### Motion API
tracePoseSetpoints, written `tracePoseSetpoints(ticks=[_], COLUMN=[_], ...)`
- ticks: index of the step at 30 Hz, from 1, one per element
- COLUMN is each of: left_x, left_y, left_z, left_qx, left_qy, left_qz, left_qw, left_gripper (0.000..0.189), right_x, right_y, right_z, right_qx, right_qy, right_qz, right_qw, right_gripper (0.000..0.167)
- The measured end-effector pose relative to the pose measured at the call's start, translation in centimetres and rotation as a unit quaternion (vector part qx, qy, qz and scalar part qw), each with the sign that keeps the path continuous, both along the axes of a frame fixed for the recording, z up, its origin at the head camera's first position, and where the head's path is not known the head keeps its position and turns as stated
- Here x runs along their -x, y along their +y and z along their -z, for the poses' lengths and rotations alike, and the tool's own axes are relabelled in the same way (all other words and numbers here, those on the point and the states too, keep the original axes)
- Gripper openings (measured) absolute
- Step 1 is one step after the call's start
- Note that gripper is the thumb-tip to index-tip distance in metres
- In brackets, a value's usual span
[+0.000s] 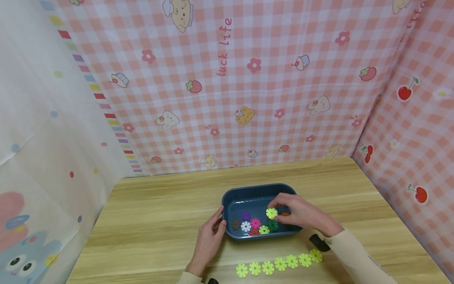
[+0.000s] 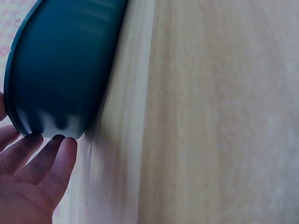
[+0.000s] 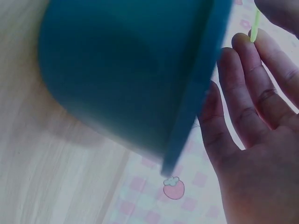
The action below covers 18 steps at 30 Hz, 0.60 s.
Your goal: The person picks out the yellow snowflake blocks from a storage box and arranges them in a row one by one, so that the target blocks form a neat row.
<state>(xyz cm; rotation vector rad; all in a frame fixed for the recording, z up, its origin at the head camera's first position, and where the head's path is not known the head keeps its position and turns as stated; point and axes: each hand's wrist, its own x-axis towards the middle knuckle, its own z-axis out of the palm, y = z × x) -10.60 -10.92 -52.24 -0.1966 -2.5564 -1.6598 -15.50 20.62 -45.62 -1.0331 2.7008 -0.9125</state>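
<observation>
A dark blue plastic tray [image 1: 260,238] stands on the table with several toothed snowflake discs in it. Over its right part my right hand [image 1: 299,213] pinches a yellow-green snowflake disc [image 1: 271,213]; the right wrist view catches that disc edge-on between the fingertips. Against the tray's left end, my left hand [image 1: 209,238] rests with mostly straight fingers touching the outer wall. Lying in the tray are a purple disc [image 1: 246,215], a white disc [image 1: 246,226], a pink disc [image 1: 255,223] and another yellow-green disc [image 1: 264,229]. An orange disc [image 1: 285,214] is partly hidden by the right hand.
In front of the tray, a row of several yellow-green discs [image 1: 267,268] runs along the wooden table [image 1: 152,225], rising toward the right sleeve. Behind the table hangs a pink checked cloth [image 1: 227,98], and a similar cloth [image 1: 418,130] borders the right side.
</observation>
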Motion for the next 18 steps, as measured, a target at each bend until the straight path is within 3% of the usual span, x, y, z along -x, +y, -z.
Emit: tracePoseSetpoints(ticks=[7,18], left_x=[0.1,0.0], left_y=[0.1,0.0], left_z=[-0.1,0.0], left_qx=[0.0,-0.002], left_qy=[-0.015,-0.002], left_qz=[-0.005,0.0], left_qw=[0.9999,1.0], left_gripper=[0.047,0.046], right_x=[-0.8,-1.9], right_y=[0.6,2.2], right_z=[-0.3,-0.5], right_qx=[0.02,0.048], right_qy=[0.007,0.024], right_qz=[0.02,0.042], right_qw=[0.9996,0.9977], right_gripper=[0.029,0.028])
